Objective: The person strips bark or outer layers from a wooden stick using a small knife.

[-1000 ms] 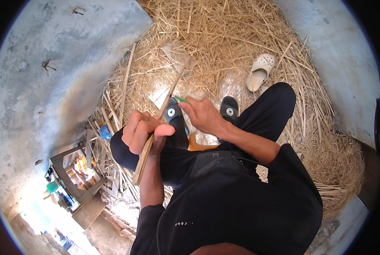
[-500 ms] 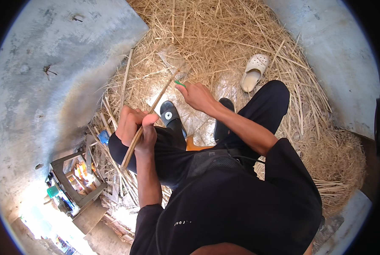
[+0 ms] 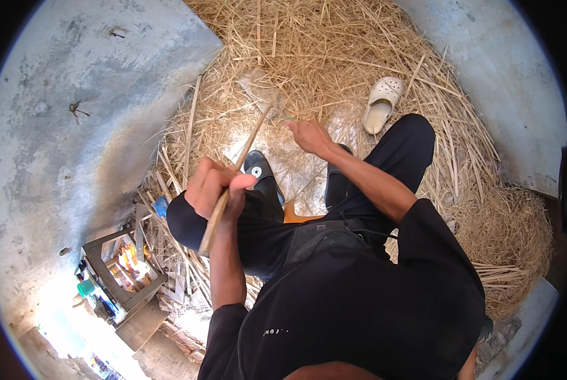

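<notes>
My left hand is closed around a long, thin brown stick, perhaps a bamboo strip. The stick slants from below the fist up to a tip over the littered floor. Just right of that tip, my right hand is closed, a bit of a small green thing showing at its fingertips. Most of that green thing is hidden, so its kind is unclear. A small gap separates my right hand from the stick.
Straw-like shavings and strips cover much of the floor. A beige clog lies beyond my right knee. Grey-blue walls rise on both sides. At lower left stands a wooden frame, near a blue scrap.
My right hand has moved to the right, away from the stick's tip. My left hand, still gripping the stick, has shifted slightly right, and the stick stands a little steeper.
</notes>
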Demonstrator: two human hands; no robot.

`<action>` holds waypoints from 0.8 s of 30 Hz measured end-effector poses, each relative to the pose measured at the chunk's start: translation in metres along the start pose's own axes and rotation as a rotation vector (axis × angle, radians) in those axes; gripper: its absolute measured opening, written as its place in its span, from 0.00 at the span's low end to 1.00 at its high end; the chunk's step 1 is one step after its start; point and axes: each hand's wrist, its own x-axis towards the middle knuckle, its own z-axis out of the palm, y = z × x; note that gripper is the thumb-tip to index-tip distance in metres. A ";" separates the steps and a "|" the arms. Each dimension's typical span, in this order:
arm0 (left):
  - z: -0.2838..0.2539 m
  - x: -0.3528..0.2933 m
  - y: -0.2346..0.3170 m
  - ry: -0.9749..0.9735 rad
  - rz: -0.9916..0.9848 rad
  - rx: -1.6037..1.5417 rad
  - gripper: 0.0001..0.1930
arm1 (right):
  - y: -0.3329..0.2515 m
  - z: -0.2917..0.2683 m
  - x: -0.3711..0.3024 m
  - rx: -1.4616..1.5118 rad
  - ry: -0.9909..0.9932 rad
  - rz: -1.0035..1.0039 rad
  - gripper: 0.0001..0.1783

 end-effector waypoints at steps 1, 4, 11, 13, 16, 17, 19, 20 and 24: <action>-0.001 0.001 0.000 0.033 -0.029 0.018 0.26 | -0.017 -0.006 -0.006 0.047 -0.006 -0.015 0.35; -0.005 0.002 -0.001 0.078 -0.044 0.049 0.27 | -0.093 -0.039 -0.051 0.271 0.031 -0.219 0.30; -0.005 -0.001 -0.002 0.115 -0.068 0.031 0.27 | -0.086 -0.021 -0.050 0.195 -0.111 -0.041 0.28; -0.004 -0.004 -0.003 0.101 -0.032 0.036 0.26 | -0.055 -0.003 -0.037 0.092 0.023 -0.034 0.28; -0.005 0.000 0.002 0.060 -0.018 0.103 0.26 | -0.055 -0.013 -0.029 0.093 0.016 -0.030 0.29; -0.008 -0.001 0.004 0.043 -0.038 0.111 0.26 | -0.064 -0.023 -0.031 0.118 -0.023 -0.028 0.29; -0.006 0.002 0.001 0.046 -0.037 0.120 0.25 | -0.100 -0.041 -0.048 0.215 0.017 -0.178 0.30; -0.005 0.000 0.003 0.036 -0.058 0.124 0.25 | -0.109 -0.041 -0.063 0.267 0.028 -0.235 0.31; -0.005 0.001 0.000 0.070 -0.062 0.115 0.25 | -0.109 -0.033 -0.063 0.285 -0.075 -0.121 0.31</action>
